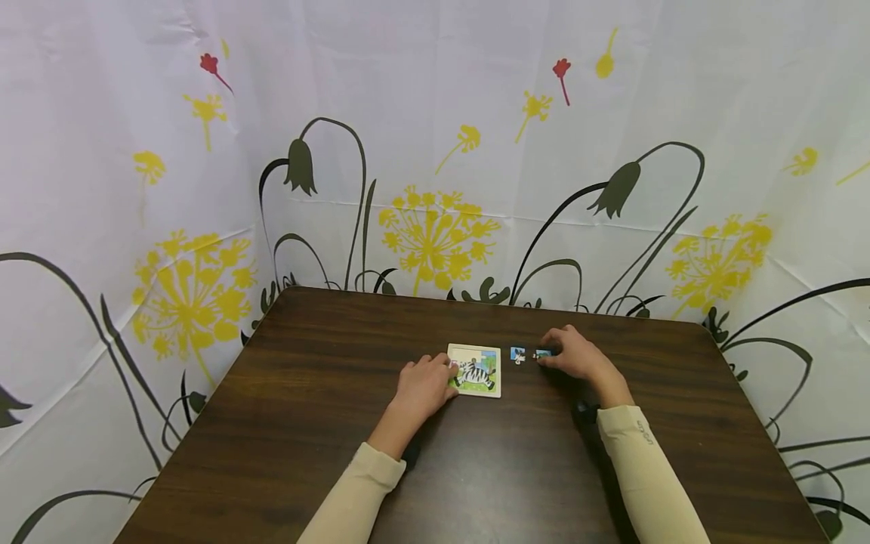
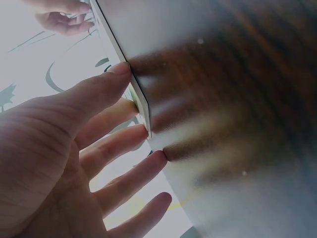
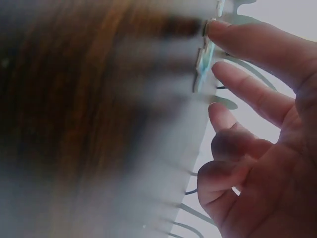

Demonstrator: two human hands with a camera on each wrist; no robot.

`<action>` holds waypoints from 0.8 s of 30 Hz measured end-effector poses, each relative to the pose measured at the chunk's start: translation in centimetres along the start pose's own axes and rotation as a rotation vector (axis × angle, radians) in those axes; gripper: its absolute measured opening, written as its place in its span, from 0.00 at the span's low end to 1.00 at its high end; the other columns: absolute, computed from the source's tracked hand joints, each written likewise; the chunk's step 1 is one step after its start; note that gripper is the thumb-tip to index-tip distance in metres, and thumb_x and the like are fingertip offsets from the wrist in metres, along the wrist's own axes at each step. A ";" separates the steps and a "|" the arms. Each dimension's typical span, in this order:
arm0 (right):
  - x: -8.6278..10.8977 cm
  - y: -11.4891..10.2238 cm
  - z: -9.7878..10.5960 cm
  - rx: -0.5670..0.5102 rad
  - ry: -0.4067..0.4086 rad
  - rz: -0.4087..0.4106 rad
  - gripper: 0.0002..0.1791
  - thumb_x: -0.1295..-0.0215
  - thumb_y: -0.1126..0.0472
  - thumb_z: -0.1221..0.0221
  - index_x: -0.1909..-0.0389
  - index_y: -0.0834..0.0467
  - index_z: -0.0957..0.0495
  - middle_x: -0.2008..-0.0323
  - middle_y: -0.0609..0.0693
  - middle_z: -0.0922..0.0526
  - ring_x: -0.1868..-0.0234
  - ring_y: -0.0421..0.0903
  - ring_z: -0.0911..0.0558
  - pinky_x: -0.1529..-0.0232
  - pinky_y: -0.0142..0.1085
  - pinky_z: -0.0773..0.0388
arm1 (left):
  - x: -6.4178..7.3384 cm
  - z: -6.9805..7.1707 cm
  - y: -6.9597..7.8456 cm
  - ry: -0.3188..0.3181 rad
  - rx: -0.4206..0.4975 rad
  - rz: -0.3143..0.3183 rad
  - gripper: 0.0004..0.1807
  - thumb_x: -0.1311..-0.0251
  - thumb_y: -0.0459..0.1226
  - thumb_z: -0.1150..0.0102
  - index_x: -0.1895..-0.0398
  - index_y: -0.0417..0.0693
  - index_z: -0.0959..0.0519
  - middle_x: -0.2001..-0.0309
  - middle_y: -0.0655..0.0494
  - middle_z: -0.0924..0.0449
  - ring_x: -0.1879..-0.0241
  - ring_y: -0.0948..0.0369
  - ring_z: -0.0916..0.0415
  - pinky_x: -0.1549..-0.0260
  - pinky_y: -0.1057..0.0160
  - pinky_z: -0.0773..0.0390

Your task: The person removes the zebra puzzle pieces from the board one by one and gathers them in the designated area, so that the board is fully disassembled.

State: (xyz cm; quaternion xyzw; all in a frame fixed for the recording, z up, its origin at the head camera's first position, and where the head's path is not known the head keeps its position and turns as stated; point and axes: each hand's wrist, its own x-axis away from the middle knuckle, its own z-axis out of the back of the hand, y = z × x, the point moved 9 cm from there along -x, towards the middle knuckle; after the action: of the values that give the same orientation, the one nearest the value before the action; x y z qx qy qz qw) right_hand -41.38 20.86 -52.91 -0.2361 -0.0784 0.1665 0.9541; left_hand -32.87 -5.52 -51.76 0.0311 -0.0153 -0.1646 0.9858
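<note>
A small square puzzle board (image 1: 475, 384) with a zebra picture lies on the dark table. My left hand (image 1: 423, 385) holds it at its left side, the thumb on the near edge and fingers along the left; in the left wrist view the board's thin edge (image 2: 142, 105) runs past the thumb and fingertips. To the board's right lies a loose puzzle piece (image 1: 518, 354), blue with black and white. Just beyond it, my right hand (image 1: 578, 355) holds a second blue puzzle piece (image 1: 542, 353) between thumb and index finger. In the right wrist view that piece (image 3: 202, 64) appears edge-on, low at the tabletop.
The dark wood-grain table (image 1: 306, 423) ends at a back edge not far beyond the hands. Behind it hangs a white curtain (image 1: 503, 98) printed with yellow, red and dark green flowers.
</note>
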 end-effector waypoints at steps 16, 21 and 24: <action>0.4 1.2 -0.7 -0.034 -0.041 -0.121 0.18 0.28 0.51 0.31 0.46 0.57 0.20 0.61 0.54 0.18 0.64 0.50 0.24 0.63 0.44 0.28 | 0.1 -0.1 0.3 -0.009 0.003 0.003 0.26 0.30 0.52 0.30 0.31 0.60 0.16 0.34 0.56 0.19 0.39 0.50 0.20 0.43 0.42 0.18; 0.4 0.0 -1.0 -0.034 -0.019 -0.110 0.21 0.28 0.52 0.31 0.40 0.56 0.21 0.63 0.53 0.20 0.66 0.49 0.23 0.65 0.43 0.29 | 0.1 -0.1 0.2 -0.011 -0.003 0.011 0.26 0.30 0.52 0.30 0.31 0.61 0.16 0.33 0.57 0.19 0.38 0.51 0.20 0.42 0.42 0.18; 0.2 -1.6 -1.4 -0.026 -0.009 -0.074 0.23 0.28 0.53 0.30 0.38 0.55 0.21 0.64 0.52 0.19 0.67 0.48 0.23 0.66 0.42 0.29 | 0.0 0.1 0.2 0.004 -0.015 0.012 0.24 0.31 0.52 0.29 0.33 0.62 0.15 0.34 0.58 0.18 0.39 0.51 0.20 0.43 0.43 0.18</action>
State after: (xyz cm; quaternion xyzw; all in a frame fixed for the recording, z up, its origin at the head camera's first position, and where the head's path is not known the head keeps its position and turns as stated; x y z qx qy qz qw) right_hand -40.42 19.02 -53.38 -0.2448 -0.0937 0.1313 0.9561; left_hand -32.81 -5.32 -51.61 0.0237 -0.0125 -0.1589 0.9869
